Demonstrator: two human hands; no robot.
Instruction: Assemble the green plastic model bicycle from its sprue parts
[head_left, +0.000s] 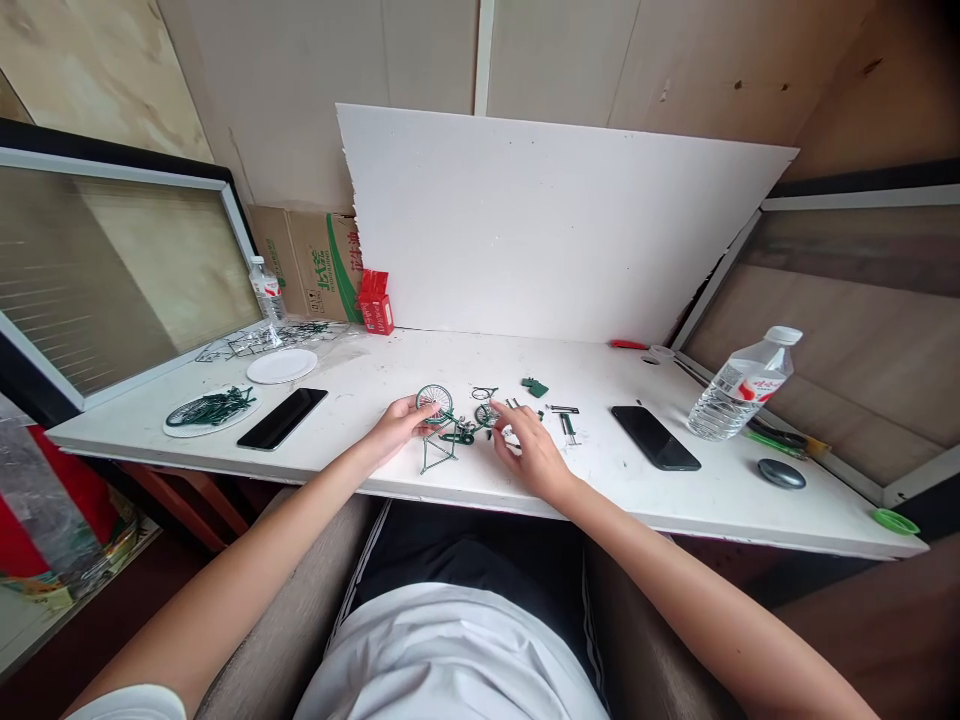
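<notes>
My left hand (397, 432) is closed on a small dark green model bicycle frame (438, 452). A spoked wheel (435, 402) is on the frame, at its upper end, beside my fingertips. My right hand (532, 450) hovers low over the table with its fingers apart, right next to a second small wheel (486, 414). Dark green little parts (459, 432) lie between the two hands. Beyond the right hand are a flat green piece (534, 386) and several thin dark bars (568, 428). A thin looped part (484, 393) lies just behind the second wheel.
On the left, a white plate (180, 428) carries green parts, near a black phone (283, 418) and another white plate (282, 366). To the right are a second phone (655, 437), a water bottle (744, 385) and a dark oval object (781, 473). A white board (555, 230) stands behind.
</notes>
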